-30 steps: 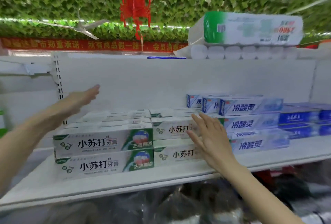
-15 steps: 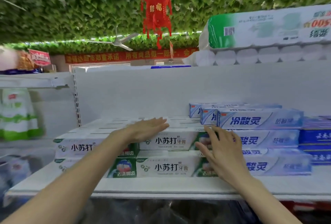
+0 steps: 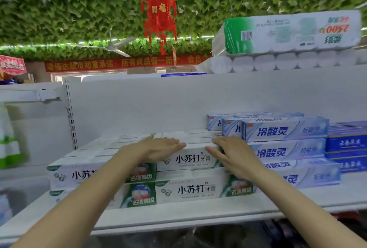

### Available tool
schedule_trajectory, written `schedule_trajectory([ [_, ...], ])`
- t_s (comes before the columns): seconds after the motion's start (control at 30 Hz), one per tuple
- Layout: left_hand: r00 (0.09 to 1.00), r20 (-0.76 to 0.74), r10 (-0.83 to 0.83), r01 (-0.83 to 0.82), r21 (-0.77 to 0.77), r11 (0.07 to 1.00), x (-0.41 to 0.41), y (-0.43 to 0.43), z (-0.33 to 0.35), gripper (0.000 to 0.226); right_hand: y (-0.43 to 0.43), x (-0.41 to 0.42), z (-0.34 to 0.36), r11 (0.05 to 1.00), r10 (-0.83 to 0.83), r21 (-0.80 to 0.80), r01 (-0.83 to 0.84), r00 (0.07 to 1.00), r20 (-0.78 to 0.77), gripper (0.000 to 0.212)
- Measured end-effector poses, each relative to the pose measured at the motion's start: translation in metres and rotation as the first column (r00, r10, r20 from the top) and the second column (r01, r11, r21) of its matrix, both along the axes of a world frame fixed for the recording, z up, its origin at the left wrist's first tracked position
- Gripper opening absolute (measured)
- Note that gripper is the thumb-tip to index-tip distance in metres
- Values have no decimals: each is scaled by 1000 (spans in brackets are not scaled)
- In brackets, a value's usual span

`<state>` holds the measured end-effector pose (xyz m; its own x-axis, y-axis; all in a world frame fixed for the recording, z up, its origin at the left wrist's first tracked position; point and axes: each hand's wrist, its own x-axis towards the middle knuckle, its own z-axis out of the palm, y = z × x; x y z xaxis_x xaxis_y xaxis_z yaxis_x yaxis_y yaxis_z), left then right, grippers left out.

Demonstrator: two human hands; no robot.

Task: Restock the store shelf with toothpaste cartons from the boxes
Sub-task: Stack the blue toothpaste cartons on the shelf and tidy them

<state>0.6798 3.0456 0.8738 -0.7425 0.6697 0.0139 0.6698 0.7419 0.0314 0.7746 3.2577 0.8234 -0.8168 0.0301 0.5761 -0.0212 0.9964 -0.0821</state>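
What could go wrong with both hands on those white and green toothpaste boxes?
The left hand and right hand rest on the top white-green carton; an uneven push might skew it off the one beneath. The right hand is close beside the taller blue stack, so a sideways nudge could shift those cartons.

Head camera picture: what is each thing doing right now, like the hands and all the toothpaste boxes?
Left hand: open, flat on top of the white-green cartons.
Right hand: open, fingers resting on the same stack's right end.
White-green cartons: closed, stacked two high on the shelf.
Light blue cartons: closed, stacked three high.
Toilet paper pack: wrapped, lying up top.
Red lantern: hanging.
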Motion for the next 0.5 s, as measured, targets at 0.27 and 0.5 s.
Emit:
schedule_trajectory([
  [0.27,993,87,-78,67,126,990,-1,-6,-2,68,-11,-24,28,988,-23,-141,55,975,220,78],
  [0.5,978,191,-85,39,229,973,0,-9,-3,78,-3,-17,31,960,-141,-197,201,949,283,77],
])
